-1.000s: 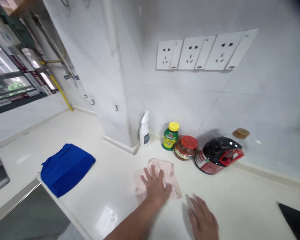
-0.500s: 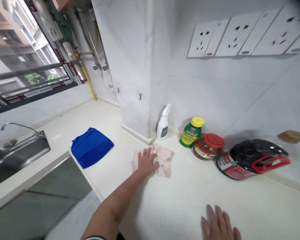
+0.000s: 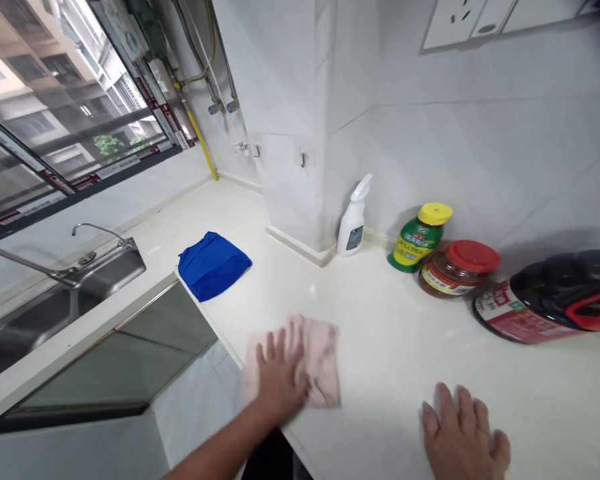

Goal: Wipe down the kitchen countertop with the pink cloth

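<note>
My left hand lies flat with spread fingers on a pink cloth, pressing it against the white countertop near the front edge. The cloth is spread out and slightly creased, and its left part is blurred. To the right, my right hand rests palm down on the counter with its fingers apart and nothing in it. A crumpled blue cloth lies beyond my left hand, at the counter's inner corner.
Along the wall stand a white spray bottle, a green bottle with a yellow cap, a red-lidded jar and a large dark bottle with a red handle. A wall pillar juts out. At left is a steel sink.
My left hand has drawn the pink cloth back from the pillar toward the counter's front edge. The view has shifted right to left. My right hand stays on the counter, now showing more.
</note>
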`<state>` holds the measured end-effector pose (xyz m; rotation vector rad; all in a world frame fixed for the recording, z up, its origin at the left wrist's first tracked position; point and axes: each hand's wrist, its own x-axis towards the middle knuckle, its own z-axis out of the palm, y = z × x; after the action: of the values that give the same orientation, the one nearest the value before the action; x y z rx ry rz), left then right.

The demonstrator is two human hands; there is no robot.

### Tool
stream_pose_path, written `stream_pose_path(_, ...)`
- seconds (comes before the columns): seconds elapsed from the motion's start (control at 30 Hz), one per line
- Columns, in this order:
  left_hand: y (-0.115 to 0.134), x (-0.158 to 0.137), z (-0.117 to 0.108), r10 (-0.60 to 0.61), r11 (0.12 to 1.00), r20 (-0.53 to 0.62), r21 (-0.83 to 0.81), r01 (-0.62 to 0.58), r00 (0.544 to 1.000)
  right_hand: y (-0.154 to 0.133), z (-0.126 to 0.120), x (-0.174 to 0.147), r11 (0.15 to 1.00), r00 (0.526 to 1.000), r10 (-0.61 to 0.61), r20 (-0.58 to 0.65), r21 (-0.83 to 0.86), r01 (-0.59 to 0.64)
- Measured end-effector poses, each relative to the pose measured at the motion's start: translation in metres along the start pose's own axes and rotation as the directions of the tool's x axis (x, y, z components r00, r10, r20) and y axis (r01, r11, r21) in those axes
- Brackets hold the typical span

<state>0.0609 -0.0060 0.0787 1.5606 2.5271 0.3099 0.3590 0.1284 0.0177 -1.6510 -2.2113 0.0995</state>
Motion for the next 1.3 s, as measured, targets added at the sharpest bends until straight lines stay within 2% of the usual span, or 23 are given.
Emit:
stream_pose_path(0.07,0.039,-0.028,0.018,0.206,0.976,0.044,-0.088,-0.201,0.978,-0.001,-0.002,-0.001,1.0,1.0,-0.016,-0.012,0.008,0.017)
stream_pose_path(0.13,0.069,-0.048,0.034,0.372,0.919,0.077,-0.172,-0.355,0.925,-0.004,-0.008,-0.003,0.999,0.999,-0.028,-0.031,0.025,0.029)
stream_pose_path(0.23,0.084,-0.059,0.044,0.471,0.868,0.084,-0.224,-0.444,0.878,-0.009,-0.016,-0.003,0.998,0.998,-0.04,-0.039,0.038,0.042)
stream_pose_path(0.3,0.069,-0.053,0.036,0.441,0.886,0.074,-0.198,-0.42,0.895,-0.011,-0.02,-0.002,0.999,0.998,-0.042,-0.037,0.033,0.043)
stream_pose_path(0.33,0.056,-0.048,0.027,0.384,0.915,0.055,-0.161,-0.371,0.922,-0.012,-0.021,-0.002,0.999,0.999,-0.038,-0.035,0.032,0.039)
stream_pose_path(0.4,0.021,-0.034,0.004,0.198,0.978,-0.022,-0.061,-0.199,0.98,-0.014,-0.023,-0.001,0.999,0.999,-0.03,-0.039,0.04,0.032)
stream_pose_path(0.43,0.002,-0.026,-0.008,0.083,0.996,-0.081,-0.012,-0.085,0.993,-0.016,-0.024,-0.002,0.998,0.999,-0.025,-0.044,0.05,0.027)
stream_pose_path(0.5,-0.033,-0.014,-0.032,-0.056,0.998,-0.156,0.03,0.062,0.986,-0.018,-0.024,-0.002,0.998,0.999,-0.006,-0.049,0.068,0.01)
stream_pose_path(0.57,-0.061,-0.004,-0.049,-0.133,0.989,-0.201,0.042,0.144,0.971,-0.018,-0.021,-0.003,0.997,0.999,0.005,-0.041,0.074,-0.002)
stream_pose_path(0.7,-0.089,0.008,-0.059,-0.211,0.973,-0.237,0.042,0.227,0.948,-0.006,-0.008,-0.005,1.0,1.0,0.007,0.019,0.015,-0.007)
stream_pose_path(0.8,-0.092,0.014,-0.052,-0.21,0.975,-0.23,0.03,0.222,0.95,0.001,0.001,-0.005,0.999,0.999,0.025,0.046,-0.044,-0.023)
stream_pose_path(0.93,-0.075,0.002,-0.029,-0.149,0.988,-0.208,0.0,0.152,0.967,0.001,0.008,-0.003,0.994,0.999,0.038,0.036,-0.103,-0.034)
stream_pose_path(1.03,-0.054,-0.018,-0.004,0.044,0.999,-0.146,-0.001,-0.045,0.988,0.001,0.013,0.0,0.99,0.999,0.023,0.029,-0.136,-0.019)
stream_pose_path(1.1,-0.041,-0.021,0.01,0.211,0.978,-0.08,0.01,-0.211,0.974,0.002,0.016,0.001,0.989,1.0,0.011,0.027,-0.151,-0.007)
stream_pose_path(1.17,-0.031,-0.008,0.014,0.269,0.963,-0.039,0.016,-0.269,0.962,0.003,0.02,0.003,0.987,1.0,0.009,0.015,-0.16,-0.006)
stream_pose_path(1.23,-0.02,0.02,0.007,0.219,0.976,-0.037,0.012,-0.219,0.975,0.004,0.023,0.005,0.987,1.0,0.008,-0.002,-0.161,-0.008)
stream_pose_path(1.3,-0.007,0.056,-0.01,0.163,0.986,-0.043,-0.011,-0.163,0.986,0.004,0.025,0.007,0.99,1.0,0.002,-0.023,-0.144,-0.005)
